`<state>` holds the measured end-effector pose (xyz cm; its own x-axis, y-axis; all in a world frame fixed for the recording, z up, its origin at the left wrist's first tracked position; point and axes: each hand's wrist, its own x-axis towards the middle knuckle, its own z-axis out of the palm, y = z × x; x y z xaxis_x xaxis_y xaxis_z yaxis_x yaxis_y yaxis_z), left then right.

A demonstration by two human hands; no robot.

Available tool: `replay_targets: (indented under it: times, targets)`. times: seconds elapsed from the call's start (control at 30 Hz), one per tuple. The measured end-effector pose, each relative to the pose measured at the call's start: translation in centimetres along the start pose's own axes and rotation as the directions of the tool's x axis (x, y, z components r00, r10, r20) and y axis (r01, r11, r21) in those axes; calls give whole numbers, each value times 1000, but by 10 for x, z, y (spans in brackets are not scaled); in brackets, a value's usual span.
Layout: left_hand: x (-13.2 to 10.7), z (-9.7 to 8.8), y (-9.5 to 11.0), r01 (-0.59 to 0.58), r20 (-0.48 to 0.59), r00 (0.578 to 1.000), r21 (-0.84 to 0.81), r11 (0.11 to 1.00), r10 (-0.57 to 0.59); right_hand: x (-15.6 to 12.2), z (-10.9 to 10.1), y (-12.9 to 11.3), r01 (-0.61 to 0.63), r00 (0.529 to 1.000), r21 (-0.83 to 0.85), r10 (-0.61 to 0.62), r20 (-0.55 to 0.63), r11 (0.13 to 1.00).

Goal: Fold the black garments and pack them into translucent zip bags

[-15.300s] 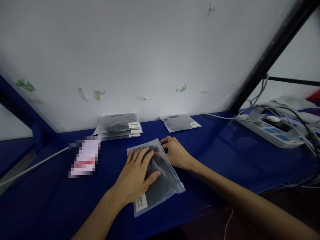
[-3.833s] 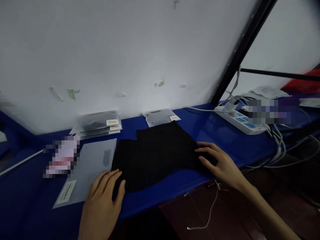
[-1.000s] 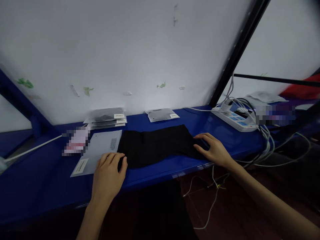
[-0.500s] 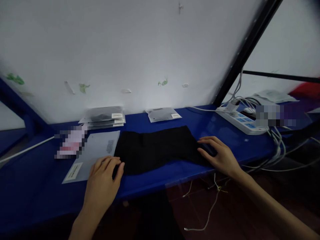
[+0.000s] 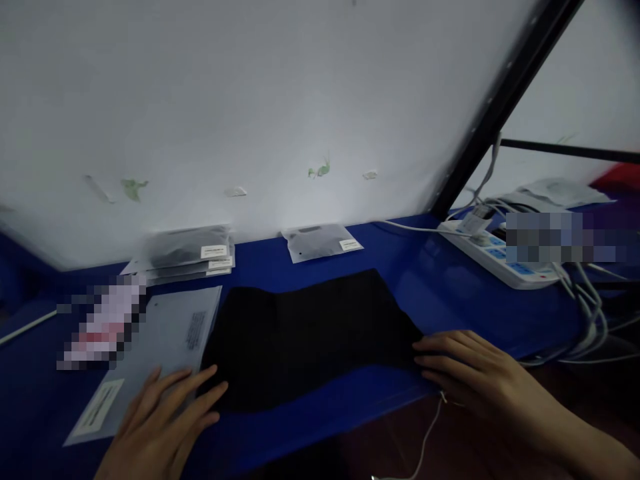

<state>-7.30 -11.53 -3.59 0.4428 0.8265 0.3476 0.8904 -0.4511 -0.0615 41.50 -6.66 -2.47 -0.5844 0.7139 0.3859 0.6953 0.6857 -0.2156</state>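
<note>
A folded black cloth [image 5: 310,333] lies flat across the blue table; what kind of garment it is, I cannot tell. My left hand [image 5: 165,413] rests at its lower left corner, fingers spread, fingertips touching the edge. Partly under that hand is a flat frosted plastic bag [image 5: 170,327] with a white label and small print. At the cloth's right end, my right hand [image 5: 475,370] has its fingers close together on the tapered corner, which seems pinched between them.
Several packed frosted bags [image 5: 187,250] are stacked by the wall at back left, and one more packed bag [image 5: 320,241] lies at back centre. A blurred-out pinkish object [image 5: 107,320] is at left. A white power strip [image 5: 500,257] with tangled cables stands at right.
My right hand has come down and toward me to the cloth's right corner, its fingers drawing together. The left hand's fingers have spread. The whole view has shifted closer to the table.
</note>
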Motion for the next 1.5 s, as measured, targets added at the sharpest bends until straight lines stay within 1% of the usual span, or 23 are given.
replay_targets:
  times: [0.1,0.2,0.27,0.33,0.37,0.43,0.5,0.53,0.57,0.6,0.63,0.67,0.7,0.77,0.87,0.93,1.0,1.03,1.1,1.17,1.23,1.37,1.5]
  targets:
    - [-3,0,-7,-18,37,999,7,1000,17,-3,-3,3,51,999,-22,-51,13,998]
    - [1,4,-9,14,-24,1000,-44,999,-15,-1,-2,6,-2,999,16,3,-37,1000]
    - [8,6,-7,101,-74,991,-100,990,-108,5,-4,8,-70,994,79,76,-82,994]
    - [17,3,-2,234,-89,964,-163,958,-251,16,-9,8,-129,982,139,146,-123,982]
    - [24,-1,1,310,-84,940,-188,932,-330,23,-14,8,-155,975,159,177,-136,975]
    - [41,-13,8,476,-46,869,-198,857,-493,41,-24,8,-202,965,172,227,-135,964]
    - [63,-28,12,653,16,752,-153,742,-659,61,-32,11,-251,959,160,268,-91,955]
    - [75,-34,13,708,46,703,-144,692,-710,72,-34,15,-263,958,153,277,-80,953]
    - [88,-39,13,726,84,685,-156,670,-724,83,-34,19,-278,954,147,290,-70,949]
    - [100,-43,11,721,126,692,-172,672,-711,94,-32,25,-287,952,146,299,-60,947]
    - [111,-44,9,709,104,703,-178,683,-703,104,-29,32,-291,952,145,301,-50,946]
    - [121,-43,6,688,123,725,-171,705,-678,114,-25,38,-292,953,140,300,-40,946]
    - [129,-40,4,678,97,734,-150,719,-672,124,-20,45,-289,954,133,296,-37,948]
    - [138,-33,1,620,107,784,-76,781,-612,137,-9,54,-287,955,80,291,-52,955]
    - [139,-22,14,508,-8,861,38,860,-508,143,2,54,-280,949,-44,269,-165,959]
    - [132,-16,31,415,-75,908,48,908,-411,136,6,46,-204,963,-96,182,-199,974]
    - [122,-10,49,316,-36,948,27,948,-315,123,9,36,-80,986,-115,62,-152,990]
    - [116,-6,57,298,-6,955,33,954,-298,117,12,33,-34,993,-118,20,-119,992]
    - [104,2,67,320,25,946,74,945,-322,103,18,28,-10,998,-124,1,-67,992]
    - [94,9,71,356,29,932,107,928,-361,92,26,28,-55,998,-118,51,-40,991]
    - [88,14,71,366,29,928,114,924,-371,84,34,29,-115,993,-90,114,-24,989]
    - [87,14,70,356,53,931,96,929,-362,80,40,31,-190,982,-39,189,-12,981]
    - [90,10,72,388,75,917,71,919,-393,80,40,32,-198,980,-28,198,7,980]
